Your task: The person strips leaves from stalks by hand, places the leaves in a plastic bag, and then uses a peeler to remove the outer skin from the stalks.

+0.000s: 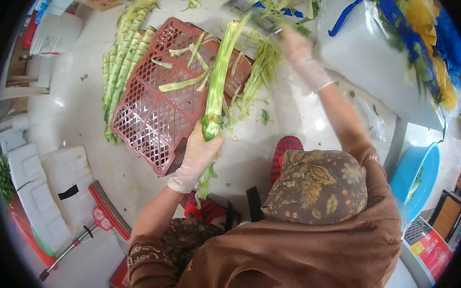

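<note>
My left hand (197,153), in a thin whitish glove, grips the leafy end of a partly peeled celtuce stem (217,80). The stem slants up and away from me over an upturned reddish-brown plastic crate (151,97). My right hand (298,49), gloved as well, holds a blurred metal-bladed tool (260,22), perhaps a knife or peeler, by the stem's far end. Pale green peel strips (187,81) lie across the crate. More peelings (260,67) hang and pile at its right side. Several celtuce stems (123,64) lie stacked left of the crate.
A large white block or box (361,41) stands at upper right, with blue and yellow plastic bags (423,40) on it. At right is a blue basin (412,181). A red-headed squeegee mop (103,215) and white foam boxes (36,192) lie at left. Leaf scraps dot the floor.
</note>
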`<action>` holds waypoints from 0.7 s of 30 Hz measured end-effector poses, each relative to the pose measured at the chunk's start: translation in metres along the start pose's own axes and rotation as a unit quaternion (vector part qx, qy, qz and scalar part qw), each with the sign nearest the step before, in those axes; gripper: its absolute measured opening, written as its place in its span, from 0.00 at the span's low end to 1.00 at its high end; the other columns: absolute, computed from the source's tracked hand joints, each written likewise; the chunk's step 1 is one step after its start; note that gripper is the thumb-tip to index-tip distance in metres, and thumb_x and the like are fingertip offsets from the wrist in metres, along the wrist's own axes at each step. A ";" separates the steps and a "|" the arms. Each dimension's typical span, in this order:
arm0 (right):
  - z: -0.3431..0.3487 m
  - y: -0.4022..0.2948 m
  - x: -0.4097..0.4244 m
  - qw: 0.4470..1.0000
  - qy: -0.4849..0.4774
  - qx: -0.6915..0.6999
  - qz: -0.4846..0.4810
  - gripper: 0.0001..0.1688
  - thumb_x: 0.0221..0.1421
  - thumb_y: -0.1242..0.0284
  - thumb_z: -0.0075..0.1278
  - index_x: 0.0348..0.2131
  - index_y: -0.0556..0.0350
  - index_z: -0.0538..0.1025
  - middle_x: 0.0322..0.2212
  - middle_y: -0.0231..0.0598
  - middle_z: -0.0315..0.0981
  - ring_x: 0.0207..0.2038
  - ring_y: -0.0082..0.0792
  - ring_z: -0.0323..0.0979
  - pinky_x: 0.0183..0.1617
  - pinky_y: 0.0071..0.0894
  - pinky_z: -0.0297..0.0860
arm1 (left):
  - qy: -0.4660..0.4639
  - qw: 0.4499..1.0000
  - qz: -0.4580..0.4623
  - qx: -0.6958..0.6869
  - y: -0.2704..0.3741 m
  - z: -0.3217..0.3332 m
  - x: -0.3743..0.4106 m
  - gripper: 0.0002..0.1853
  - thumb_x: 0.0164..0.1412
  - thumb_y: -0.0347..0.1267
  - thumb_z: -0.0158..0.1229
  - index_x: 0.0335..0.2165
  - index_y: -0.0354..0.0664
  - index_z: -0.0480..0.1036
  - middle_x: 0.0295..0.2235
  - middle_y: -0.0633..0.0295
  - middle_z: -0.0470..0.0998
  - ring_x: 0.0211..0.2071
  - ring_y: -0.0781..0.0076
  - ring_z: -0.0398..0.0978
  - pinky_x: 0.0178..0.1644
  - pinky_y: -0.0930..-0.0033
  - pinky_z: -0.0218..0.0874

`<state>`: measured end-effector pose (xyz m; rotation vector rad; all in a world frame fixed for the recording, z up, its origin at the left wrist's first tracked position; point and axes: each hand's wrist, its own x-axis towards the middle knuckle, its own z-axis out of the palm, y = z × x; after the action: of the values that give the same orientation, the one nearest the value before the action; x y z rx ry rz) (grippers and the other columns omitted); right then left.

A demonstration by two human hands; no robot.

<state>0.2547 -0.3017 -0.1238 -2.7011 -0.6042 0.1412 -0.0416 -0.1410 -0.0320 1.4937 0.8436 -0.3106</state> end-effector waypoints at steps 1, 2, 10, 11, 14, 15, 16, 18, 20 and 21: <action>-0.003 0.020 0.007 0.985 0.035 0.158 0.063 0.14 0.57 0.65 0.43 0.39 0.54 0.69 0.31 0.48 0.76 0.33 0.46 0.76 0.35 0.42 0.71 | 0.001 1.000 0.015 0.007 0.001 -0.004 -0.001 0.18 0.53 0.27 0.56 0.42 0.39 0.61 0.20 0.65 0.69 0.14 0.79 0.67 0.16 0.75 0.58; -0.004 0.017 0.006 0.989 0.041 0.124 0.062 0.13 0.57 0.66 0.43 0.39 0.53 0.69 0.30 0.47 0.76 0.32 0.46 0.76 0.34 0.42 0.71 | -0.001 1.000 0.004 0.022 0.001 -0.005 0.000 0.18 0.53 0.27 0.56 0.42 0.39 0.61 0.20 0.65 0.68 0.14 0.79 0.67 0.16 0.75 0.58; -0.004 -0.041 -0.042 0.978 -0.087 0.015 -0.190 0.12 0.56 0.67 0.45 0.40 0.51 0.69 0.27 0.45 0.76 0.31 0.43 0.76 0.32 0.41 0.71 | 0.019 0.997 0.005 0.073 -0.003 0.006 -0.008 0.19 0.53 0.27 0.58 0.42 0.38 0.61 0.21 0.65 0.69 0.15 0.81 0.65 0.17 0.75 0.58; -0.009 -0.029 -0.018 0.996 -0.049 0.012 -0.077 0.14 0.55 0.66 0.46 0.40 0.51 0.70 0.28 0.46 0.76 0.31 0.44 0.75 0.33 0.42 0.71 | 0.033 0.996 0.036 0.080 -0.003 0.004 -0.010 0.19 0.53 0.27 0.58 0.42 0.38 0.61 0.22 0.65 0.69 0.16 0.81 0.65 0.17 0.76 0.58; -0.025 -0.012 -0.004 0.998 -0.032 0.027 0.049 0.17 0.54 0.62 0.47 0.39 0.53 0.70 0.30 0.48 0.76 0.33 0.47 0.75 0.35 0.45 0.70 | 0.023 0.988 0.076 0.132 -0.002 -0.012 -0.010 0.20 0.54 0.28 0.58 0.44 0.37 0.61 0.26 0.64 0.70 0.19 0.82 0.66 0.19 0.76 0.59; -0.015 -0.015 -0.007 0.998 -0.015 0.034 0.054 0.16 0.54 0.62 0.47 0.38 0.53 0.70 0.29 0.48 0.76 0.32 0.48 0.75 0.35 0.46 0.70 | 0.011 0.981 0.112 0.158 -0.002 -0.018 -0.009 0.21 0.55 0.28 0.58 0.45 0.37 0.61 0.27 0.64 0.70 0.20 0.82 0.67 0.20 0.77 0.60; -0.012 -0.031 -0.019 0.998 -0.063 0.010 0.003 0.14 0.54 0.64 0.47 0.38 0.52 0.69 0.28 0.48 0.75 0.32 0.48 0.75 0.34 0.46 0.70 | -0.001 0.973 0.145 0.180 -0.003 -0.021 -0.007 0.21 0.55 0.29 0.59 0.46 0.37 0.61 0.27 0.64 0.71 0.21 0.81 0.67 0.21 0.77 0.61; -0.008 -0.061 -0.053 0.985 -0.068 0.006 -0.156 0.12 0.52 0.68 0.46 0.37 0.50 0.67 0.26 0.46 0.75 0.31 0.47 0.74 0.32 0.46 0.70 | -0.025 0.989 0.081 0.125 -0.004 -0.030 -0.008 0.24 0.55 0.29 0.59 0.48 0.38 0.59 0.27 0.65 0.70 0.21 0.81 0.67 0.21 0.77 0.61; -0.001 -0.059 -0.054 0.969 -0.072 -0.028 -0.237 0.12 0.50 0.69 0.47 0.37 0.48 0.67 0.26 0.44 0.75 0.29 0.45 0.75 0.30 0.43 0.70 | -0.041 0.976 0.081 0.201 0.000 -0.039 -0.010 0.27 0.56 0.29 0.59 0.51 0.39 0.57 0.26 0.65 0.69 0.21 0.81 0.67 0.21 0.77 0.61; 0.002 -0.042 -0.042 0.985 -0.068 -0.009 -0.160 0.12 0.52 0.68 0.46 0.39 0.47 0.67 0.27 0.45 0.75 0.29 0.46 0.75 0.31 0.44 0.70 | -0.046 0.963 0.137 0.229 0.003 -0.043 -0.011 0.29 0.56 0.31 0.59 0.53 0.39 0.55 0.25 0.65 0.69 0.20 0.81 0.66 0.20 0.77 0.61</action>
<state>0.1997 -0.2841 -0.1098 -2.5829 -1.0736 0.2364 -0.0602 -0.1038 -0.0170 1.9857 0.4966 -0.3827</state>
